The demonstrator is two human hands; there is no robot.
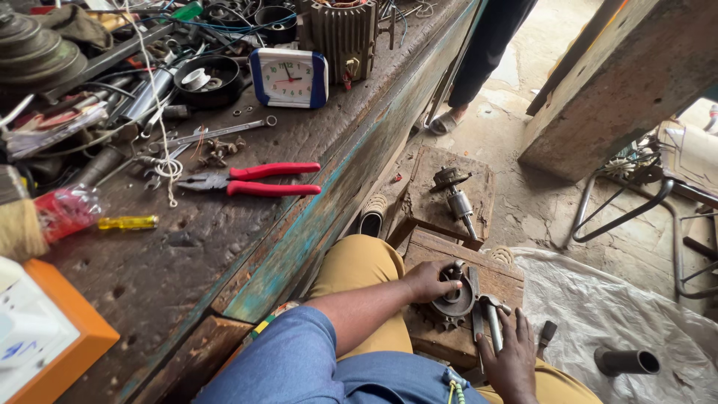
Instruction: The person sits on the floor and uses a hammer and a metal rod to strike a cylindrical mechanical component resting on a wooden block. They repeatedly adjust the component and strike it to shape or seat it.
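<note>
Toothed gear (451, 305) on wooden block (501, 273), left hand (428, 280) gripping it, right hand (510, 357) flat on metal rod (494, 329)

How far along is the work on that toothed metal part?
Seemingly done: the toothed part sits on the wooden block. In hand: the left hand steadies it, and the right hand rests on a metal rod. Seemingly left: the motor shaft waits untouched on the farther block.

The left hand (428, 280) is reached forward with the fingers curled closed and the forearm extended. The right hand (510, 356) is laid flat, fingers spread and pointed forward.
</note>
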